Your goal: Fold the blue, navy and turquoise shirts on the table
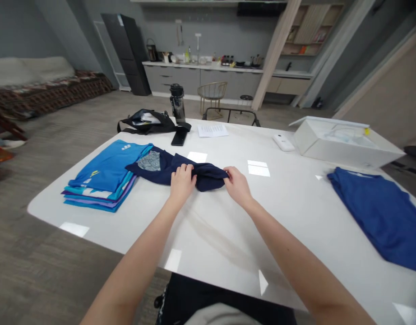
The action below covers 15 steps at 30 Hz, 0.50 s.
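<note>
A dark navy garment [167, 170] with a grey patterned patch lies bunched across the middle of the white table [208, 234]. My left hand [183, 180] grips its near edge, thumb and fingers closed on the cloth. At the garment's right end, my right hand [235, 183] pinches the fabric between thumb and fingers. The garment's left end touches a stack of folded blue shirts [106, 167], with purple and turquoise layers below the top one.
Behind are a black bag [147, 122], a dark bottle [177, 104], a phone [178, 137], a paper [212, 130] and a white device [283, 142]. To the right stand a white box [346, 142] and a blue garment [380, 212].
</note>
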Each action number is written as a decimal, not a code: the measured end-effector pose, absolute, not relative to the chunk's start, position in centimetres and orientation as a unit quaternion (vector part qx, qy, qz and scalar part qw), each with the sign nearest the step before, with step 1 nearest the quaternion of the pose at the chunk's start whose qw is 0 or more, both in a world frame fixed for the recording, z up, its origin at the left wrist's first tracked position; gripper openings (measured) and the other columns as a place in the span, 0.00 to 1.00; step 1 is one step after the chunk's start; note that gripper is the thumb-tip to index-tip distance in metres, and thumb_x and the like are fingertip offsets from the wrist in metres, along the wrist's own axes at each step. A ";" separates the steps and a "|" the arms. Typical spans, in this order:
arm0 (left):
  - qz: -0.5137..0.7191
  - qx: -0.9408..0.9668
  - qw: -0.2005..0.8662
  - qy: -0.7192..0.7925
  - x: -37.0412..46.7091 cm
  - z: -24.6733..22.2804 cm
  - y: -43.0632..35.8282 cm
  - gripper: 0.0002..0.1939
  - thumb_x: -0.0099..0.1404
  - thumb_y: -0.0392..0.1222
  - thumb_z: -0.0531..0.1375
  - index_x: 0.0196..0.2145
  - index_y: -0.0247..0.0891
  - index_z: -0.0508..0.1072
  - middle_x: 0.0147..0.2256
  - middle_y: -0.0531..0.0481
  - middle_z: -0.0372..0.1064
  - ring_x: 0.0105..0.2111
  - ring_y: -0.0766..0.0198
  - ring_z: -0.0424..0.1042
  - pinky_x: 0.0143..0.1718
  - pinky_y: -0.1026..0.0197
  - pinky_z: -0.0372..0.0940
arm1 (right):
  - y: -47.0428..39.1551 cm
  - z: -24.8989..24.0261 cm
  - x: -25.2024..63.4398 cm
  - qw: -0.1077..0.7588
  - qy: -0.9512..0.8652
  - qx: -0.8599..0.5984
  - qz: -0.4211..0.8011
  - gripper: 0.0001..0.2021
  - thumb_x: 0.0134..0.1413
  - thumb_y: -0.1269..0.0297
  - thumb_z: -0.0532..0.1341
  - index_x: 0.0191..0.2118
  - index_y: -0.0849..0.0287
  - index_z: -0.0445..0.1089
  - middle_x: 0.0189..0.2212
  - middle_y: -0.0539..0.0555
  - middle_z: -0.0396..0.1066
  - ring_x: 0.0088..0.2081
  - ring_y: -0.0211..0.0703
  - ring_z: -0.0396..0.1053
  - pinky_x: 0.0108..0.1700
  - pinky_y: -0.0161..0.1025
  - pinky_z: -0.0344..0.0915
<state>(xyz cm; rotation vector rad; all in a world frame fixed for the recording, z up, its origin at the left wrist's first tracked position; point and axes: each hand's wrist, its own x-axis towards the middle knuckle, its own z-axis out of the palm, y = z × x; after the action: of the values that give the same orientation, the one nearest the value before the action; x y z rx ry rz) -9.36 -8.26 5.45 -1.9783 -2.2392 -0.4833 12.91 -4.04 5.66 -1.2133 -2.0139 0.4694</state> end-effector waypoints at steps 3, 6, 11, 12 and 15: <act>-0.126 -0.686 0.014 -0.716 -5.8 5.2 -7.4 0.20 0.71 0.48 0.58 0.58 0.41 0.66 0.52 0.40 0.69 0.52 0.48 0.69 0.46 0.52 0.63 | -4.5 5.0 20.6 0.360 -0.749 -0.535 0.150 0.10 0.59 0.66 0.54 0.42 0.53 0.72 0.37 0.55 0.72 0.36 0.49 0.69 0.43 0.44 0.66; -0.098 -0.735 -0.033 -0.670 -3.2 4.7 -7.3 0.23 0.69 0.55 0.60 0.57 0.42 0.69 0.51 0.41 0.70 0.52 0.47 0.69 0.48 0.52 0.63 | -4.6 3.9 26.1 0.354 -0.729 -0.564 0.156 0.09 0.56 0.66 0.56 0.40 0.53 0.72 0.35 0.54 0.72 0.32 0.47 0.67 0.40 0.44 0.66; -0.107 -0.790 -0.056 -0.601 -1.5 3.6 -8.3 0.20 0.68 0.50 0.62 0.56 0.45 0.71 0.50 0.45 0.71 0.51 0.50 0.70 0.50 0.52 0.62 | -5.2 2.6 29.8 0.381 -0.704 -0.570 0.186 0.08 0.55 0.64 0.57 0.39 0.53 0.72 0.34 0.53 0.71 0.30 0.45 0.65 0.38 0.42 0.65; -0.112 -0.789 -0.056 -0.601 -1.5 3.4 -8.5 0.15 0.69 0.47 0.60 0.52 0.46 0.73 0.49 0.46 0.72 0.49 0.52 0.71 0.49 0.53 0.63 | -5.4 2.5 30.1 0.379 -0.699 -0.576 0.188 0.08 0.54 0.63 0.57 0.39 0.53 0.71 0.34 0.52 0.71 0.30 0.45 0.65 0.37 0.42 0.65; -0.139 -0.770 -0.075 -0.619 -1.6 3.4 -8.9 0.08 0.72 0.42 0.55 0.43 0.46 0.75 0.42 0.49 0.74 0.42 0.57 0.74 0.42 0.57 0.64 | -6.0 2.6 30.7 0.366 -0.690 -0.595 0.191 0.06 0.54 0.61 0.59 0.37 0.53 0.72 0.31 0.52 0.71 0.30 0.46 0.66 0.36 0.42 0.64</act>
<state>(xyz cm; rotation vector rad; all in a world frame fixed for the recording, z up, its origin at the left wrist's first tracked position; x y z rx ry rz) -1.56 -8.93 3.42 -2.5408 -2.0422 -0.4601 30.70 -5.95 2.64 -1.5305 -1.7726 0.4898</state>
